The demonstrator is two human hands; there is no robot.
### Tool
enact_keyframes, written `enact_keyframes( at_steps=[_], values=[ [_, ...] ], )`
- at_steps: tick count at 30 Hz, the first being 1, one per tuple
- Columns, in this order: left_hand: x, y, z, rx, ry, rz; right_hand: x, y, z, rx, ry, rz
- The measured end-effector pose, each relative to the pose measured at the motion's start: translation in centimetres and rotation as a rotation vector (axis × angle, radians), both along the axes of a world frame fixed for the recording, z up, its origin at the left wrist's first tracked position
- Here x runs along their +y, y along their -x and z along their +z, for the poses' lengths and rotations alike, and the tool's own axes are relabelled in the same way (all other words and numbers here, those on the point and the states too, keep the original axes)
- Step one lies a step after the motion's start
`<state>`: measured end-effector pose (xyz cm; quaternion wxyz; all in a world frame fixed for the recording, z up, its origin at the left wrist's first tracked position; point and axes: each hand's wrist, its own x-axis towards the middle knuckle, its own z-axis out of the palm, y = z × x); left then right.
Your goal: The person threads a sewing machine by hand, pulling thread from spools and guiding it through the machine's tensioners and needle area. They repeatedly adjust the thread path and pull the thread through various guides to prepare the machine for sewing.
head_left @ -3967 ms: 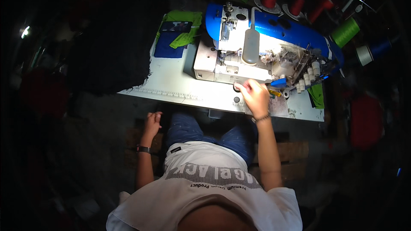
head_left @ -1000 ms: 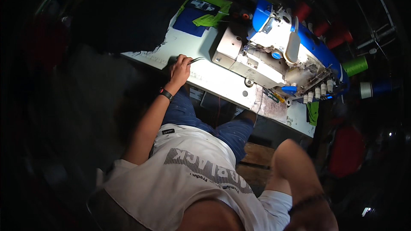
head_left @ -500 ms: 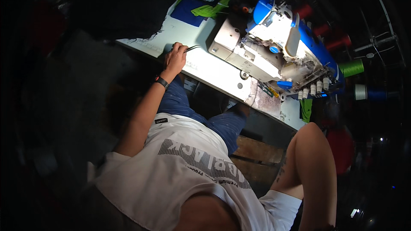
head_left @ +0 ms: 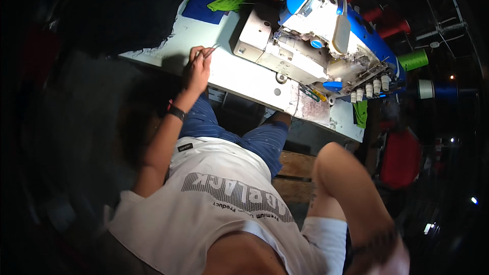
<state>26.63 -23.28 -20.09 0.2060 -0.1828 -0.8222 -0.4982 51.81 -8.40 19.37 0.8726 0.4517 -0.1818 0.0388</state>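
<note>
My left hand (head_left: 198, 71), with a dark band on its wrist, is raised over the front edge of the white sewing table (head_left: 229, 74). Its fingers are closed on slim metal tweezers (head_left: 210, 53), whose bent tip points toward the sewing machine. That blue and white overlock machine (head_left: 290, 56) stands just to the right, lit by a lamp. Bent up at the elbow, my right arm brings my right hand (head_left: 389, 259) to the lower right edge, away from the table. Blur and the frame's edge hide its fingers.
Blue and bright green fabric (head_left: 206, 7) lies at the table's far left, beside a dark cloth (head_left: 132, 15) with a frayed edge. Small green and yellow tools (head_left: 313, 93) rest before the machine. Thread cones, including a green one (head_left: 413, 60), stand right. A red seat-like shape (head_left: 401, 159) is behind.
The view has shifted, so the table and machine sit further left and higher. My left hand has turned with the tweezers, which now point more upward. My right hand has come partly into view.
</note>
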Motion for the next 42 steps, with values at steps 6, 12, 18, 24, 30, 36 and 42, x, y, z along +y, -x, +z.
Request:
enact_keyframes(
  at_steps=[6,12,18,24,30,36,42],
  values=[
    [4.1,-9.5,7.5,-0.195,-0.126,-0.408,2.4,6.1,-27.0,-2.131,0.636,0.034],
    [5.3,-10.6,9.0,0.016,0.326,-0.531,-1.1,5.9,-33.4,-2.350,0.852,0.705],
    [7.6,-10.7,7.8,-0.055,0.402,-0.554,1.9,8.2,-33.8,-2.171,1.047,0.678],
    [8.0,-1.4,8.2,-0.118,0.050,-0.519,9.2,13.3,-33.7,-2.031,0.979,0.358],
    [13.9,6.6,7.8,-0.049,0.040,-0.311,10.6,20.3,-31.8,-2.056,0.852,-0.367],
    [15.5,7.5,7.1,0.036,0.001,-0.351,10.5,22.0,-31.0,-2.132,0.876,-0.463],
    [14.0,8.3,6.7,0.101,-0.030,-0.444,10.6,23.0,-31.8,-2.024,0.844,-0.456]
  ],
)
